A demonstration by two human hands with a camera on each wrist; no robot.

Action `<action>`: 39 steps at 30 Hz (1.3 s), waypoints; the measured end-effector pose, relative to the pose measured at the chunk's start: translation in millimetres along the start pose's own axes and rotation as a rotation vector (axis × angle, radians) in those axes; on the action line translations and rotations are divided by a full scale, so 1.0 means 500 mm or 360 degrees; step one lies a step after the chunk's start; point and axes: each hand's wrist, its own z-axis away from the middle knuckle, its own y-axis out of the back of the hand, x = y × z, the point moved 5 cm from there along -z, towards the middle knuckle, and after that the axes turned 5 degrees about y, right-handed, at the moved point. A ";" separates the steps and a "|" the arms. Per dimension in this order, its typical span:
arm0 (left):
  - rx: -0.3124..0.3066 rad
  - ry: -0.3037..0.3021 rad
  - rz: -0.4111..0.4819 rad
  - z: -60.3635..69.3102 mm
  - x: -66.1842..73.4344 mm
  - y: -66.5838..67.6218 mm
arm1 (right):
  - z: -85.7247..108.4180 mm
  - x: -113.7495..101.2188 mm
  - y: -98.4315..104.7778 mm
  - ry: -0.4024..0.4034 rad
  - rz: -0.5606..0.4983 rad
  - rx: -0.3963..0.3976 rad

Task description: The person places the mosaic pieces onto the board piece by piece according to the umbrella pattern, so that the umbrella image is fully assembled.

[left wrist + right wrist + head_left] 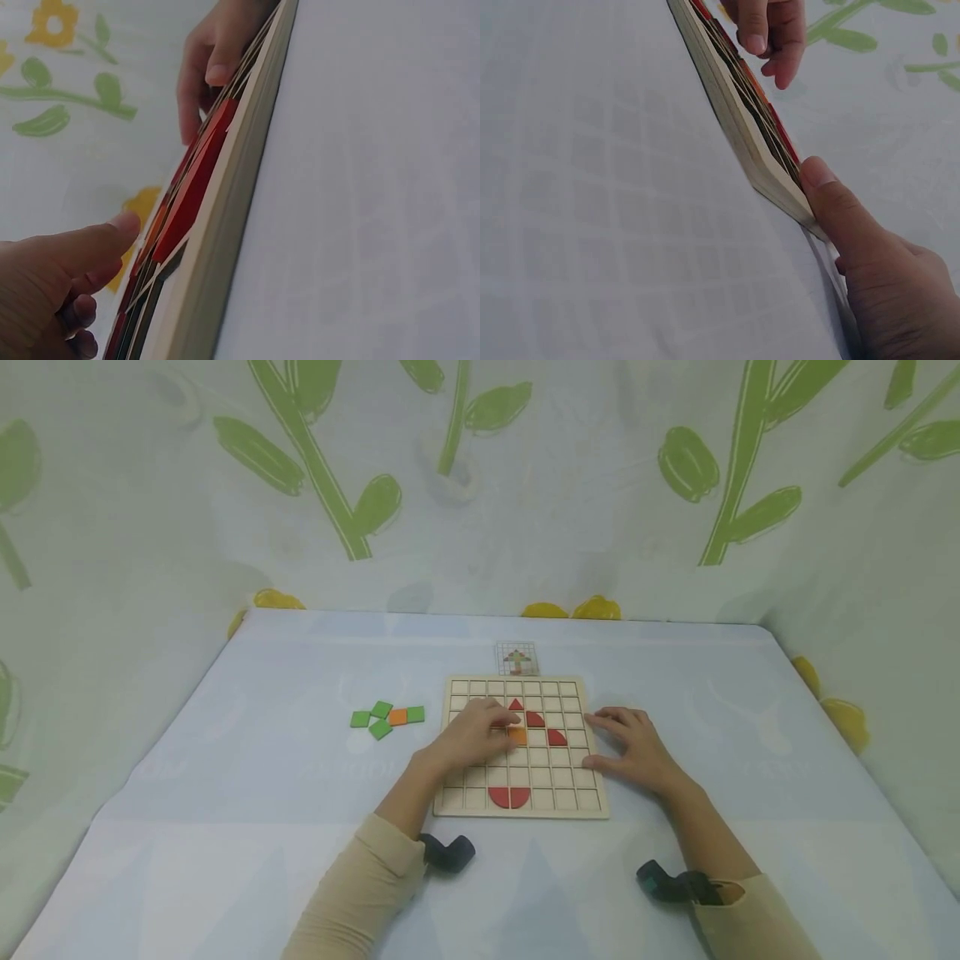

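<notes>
A wooden grid board (552, 778) lies on the table. It holds a red triangle (515, 704), quarter-round red pieces (557, 738) in several cells and an orange square (517, 737). My left hand (471, 735) hovers over the board beside the orange square, thumb and fingers apart; in the left wrist view no piece shows in this hand (67, 277). With thumb and fingertips my right hand (636, 750) touches the board's right edge. The right wrist view shows the thumb of that hand (885, 262) against the board's rim (739, 142).
Left of the board on the table (247, 760) lie several green squares (360, 719) and an orange one (397, 717). A small card (517, 658) with a printed grid picture lies just behind the board.
</notes>
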 end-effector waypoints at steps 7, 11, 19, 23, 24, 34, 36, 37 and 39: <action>0.0007 0.0046 0.0033 0.015 -0.019 0.013 | -0.001 -0.002 0.001 0.0012 0.0019 0.0001; 0.0033 0.0077 0.0047 0.024 -0.033 0.021 | 0.000 -0.001 0.000 0.0021 0.0015 0.0004; 0.0065 0.0202 0.0126 0.035 -0.066 0.039 | -0.001 -0.005 -0.001 0.0026 0.0003 -0.0001; 0.0079 0.0271 0.0146 0.038 -0.085 0.049 | -0.001 -0.004 0.000 0.0017 0.0022 -0.0003; 0.0084 0.0281 0.0144 0.039 -0.089 0.052 | -0.001 -0.003 0.000 0.0014 0.0026 -0.0005; 0.0175 0.0236 0.0063 0.063 -0.110 0.095 | -0.001 -0.003 0.003 0.0008 0.0023 -0.0001; 0.0204 0.0222 0.0029 0.069 -0.117 0.102 | -0.001 -0.004 0.002 0.0021 0.0019 0.0002; 0.0211 0.0220 0.0022 0.072 -0.121 0.105 | -0.001 -0.004 0.002 0.0028 0.0019 0.0003; 0.0215 0.0230 0.0022 0.079 -0.131 0.110 | -0.001 -0.004 0.002 0.0040 0.0023 0.0005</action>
